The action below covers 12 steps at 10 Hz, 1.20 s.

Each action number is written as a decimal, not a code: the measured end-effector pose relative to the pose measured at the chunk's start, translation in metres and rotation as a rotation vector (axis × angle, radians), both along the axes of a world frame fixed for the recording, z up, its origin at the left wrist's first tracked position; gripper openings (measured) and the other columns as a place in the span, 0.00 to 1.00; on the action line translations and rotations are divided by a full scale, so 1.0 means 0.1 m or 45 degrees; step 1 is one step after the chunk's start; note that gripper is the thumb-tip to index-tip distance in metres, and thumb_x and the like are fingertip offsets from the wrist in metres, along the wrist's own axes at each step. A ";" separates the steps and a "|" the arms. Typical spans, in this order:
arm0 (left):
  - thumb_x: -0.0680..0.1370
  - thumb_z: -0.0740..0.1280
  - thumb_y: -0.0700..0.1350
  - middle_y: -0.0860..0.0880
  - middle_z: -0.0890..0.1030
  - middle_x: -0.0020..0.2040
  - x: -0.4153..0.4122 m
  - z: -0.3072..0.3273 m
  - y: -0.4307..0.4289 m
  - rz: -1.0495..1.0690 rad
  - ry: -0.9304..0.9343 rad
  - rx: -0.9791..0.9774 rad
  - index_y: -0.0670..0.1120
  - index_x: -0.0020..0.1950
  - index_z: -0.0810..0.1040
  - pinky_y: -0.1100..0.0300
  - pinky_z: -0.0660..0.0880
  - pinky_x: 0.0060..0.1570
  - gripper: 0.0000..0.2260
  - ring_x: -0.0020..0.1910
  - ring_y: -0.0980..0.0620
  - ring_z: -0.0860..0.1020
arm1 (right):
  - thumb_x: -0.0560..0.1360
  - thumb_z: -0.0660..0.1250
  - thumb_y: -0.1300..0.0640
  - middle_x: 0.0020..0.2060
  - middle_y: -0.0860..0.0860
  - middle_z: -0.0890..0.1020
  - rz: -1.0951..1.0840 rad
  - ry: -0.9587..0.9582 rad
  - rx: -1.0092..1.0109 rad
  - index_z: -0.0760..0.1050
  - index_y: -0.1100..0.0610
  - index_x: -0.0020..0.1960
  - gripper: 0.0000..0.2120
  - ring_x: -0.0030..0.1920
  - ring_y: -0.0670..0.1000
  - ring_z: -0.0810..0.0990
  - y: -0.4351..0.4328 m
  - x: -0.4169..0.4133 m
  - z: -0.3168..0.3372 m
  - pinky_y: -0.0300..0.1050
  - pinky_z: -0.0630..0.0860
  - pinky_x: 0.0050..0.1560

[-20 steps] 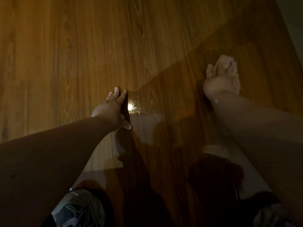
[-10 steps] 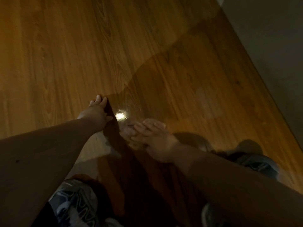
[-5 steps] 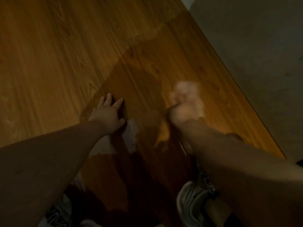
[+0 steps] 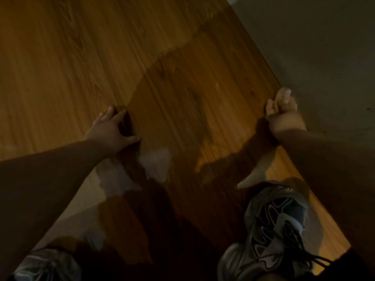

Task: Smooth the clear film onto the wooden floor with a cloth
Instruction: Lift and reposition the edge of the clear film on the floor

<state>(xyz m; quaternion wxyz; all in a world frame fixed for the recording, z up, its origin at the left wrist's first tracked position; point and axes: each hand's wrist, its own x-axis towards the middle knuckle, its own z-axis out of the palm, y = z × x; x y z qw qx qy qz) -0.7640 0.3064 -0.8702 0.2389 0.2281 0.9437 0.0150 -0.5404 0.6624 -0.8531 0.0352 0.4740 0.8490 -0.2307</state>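
Observation:
The clear film [image 4: 194,94] lies as a darker, glossy strip on the wooden floor [image 4: 60,67], running from the lower middle up to the upper right. My left hand [image 4: 110,131] rests on the floor at the film's left edge, fingers spread and touching the surface. My right hand [image 4: 284,116] is at the film's right edge, where the wood meets the grey floor. Its fingers are curled round a pale cloth [image 4: 283,96], and only a small pale part of that cloth shows above the knuckles.
Bare grey floor [image 4: 324,57] borders the wood on the right. My right shoe [image 4: 272,224] stands on the film near the wood's right edge, my left shoe [image 4: 46,264] at the bottom left. Pale reflections [image 4: 156,163] show on the film between my arms.
My right hand with the cloth has swept from the film's middle out to its right edge. The left hand stays at the left edge. The view has shifted right.

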 end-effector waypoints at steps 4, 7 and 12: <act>0.64 0.77 0.60 0.44 0.62 0.73 -0.37 0.29 0.05 0.065 -0.044 -0.160 0.56 0.76 0.57 0.42 0.69 0.63 0.46 0.69 0.37 0.65 | 0.78 0.61 0.48 0.74 0.44 0.62 1.158 0.246 -0.161 0.67 0.43 0.71 0.21 0.74 0.46 0.58 -0.87 -0.91 -0.16 0.46 0.52 0.75; 0.61 0.78 0.62 0.38 0.44 0.78 -0.49 0.22 0.03 0.293 -0.233 -0.266 0.58 0.78 0.41 0.39 0.62 0.69 0.58 0.74 0.31 0.54 | 0.81 0.53 0.55 0.78 0.53 0.47 -0.031 -0.235 0.157 0.49 0.48 0.78 0.27 0.77 0.57 0.46 -0.20 -0.74 -0.07 0.54 0.46 0.74; 0.63 0.72 0.70 0.39 0.46 0.78 -0.53 0.35 -0.02 0.092 -0.189 -0.430 0.58 0.78 0.39 0.47 0.70 0.61 0.55 0.72 0.39 0.64 | 0.79 0.54 0.49 0.75 0.54 0.60 0.148 0.077 -0.029 0.60 0.53 0.75 0.25 0.74 0.55 0.59 0.10 -1.29 -0.17 0.53 0.56 0.73</act>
